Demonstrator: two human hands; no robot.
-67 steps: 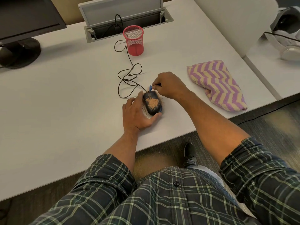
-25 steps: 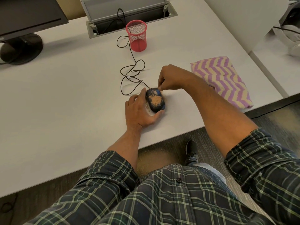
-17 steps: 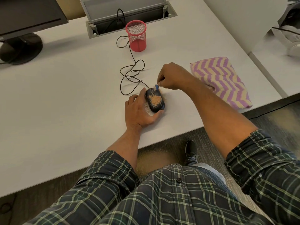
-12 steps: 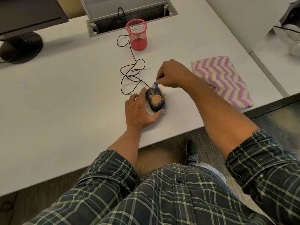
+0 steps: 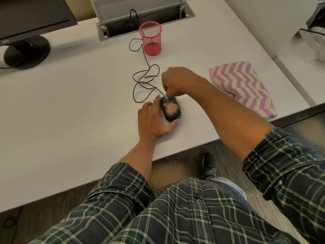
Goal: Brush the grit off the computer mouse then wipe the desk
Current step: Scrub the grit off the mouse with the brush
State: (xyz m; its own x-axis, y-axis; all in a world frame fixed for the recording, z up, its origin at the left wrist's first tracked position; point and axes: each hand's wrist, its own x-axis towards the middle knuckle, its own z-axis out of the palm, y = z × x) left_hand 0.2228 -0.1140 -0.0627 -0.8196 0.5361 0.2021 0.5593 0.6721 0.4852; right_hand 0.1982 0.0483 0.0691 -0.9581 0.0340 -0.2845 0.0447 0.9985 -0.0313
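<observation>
A black wired computer mouse [image 5: 170, 110] lies near the front edge of the white desk [image 5: 70, 103], with a patch of tan grit on its back and more grit scattered on the desk around it. My left hand [image 5: 153, 120] grips the mouse from the left and rear, thumb curled under its near end. My right hand [image 5: 175, 81] pinches a small blue brush [image 5: 167, 95] whose tip touches the front of the mouse. Most of the brush is hidden in my fingers. A purple and cream zigzag cloth [image 5: 244, 87] lies to the right.
The mouse cable [image 5: 146, 80] loops behind the mouse toward a cable port [image 5: 140, 23] at the back. A red mesh pen cup [image 5: 151, 38] stands near the port. A monitor on its round base [image 5: 26, 51] sits at the back left. Grit lies on the floor below.
My right hand has kept making small strokes with the blue brush at the front of the mouse. My left hand and the mouse have stayed in place.
</observation>
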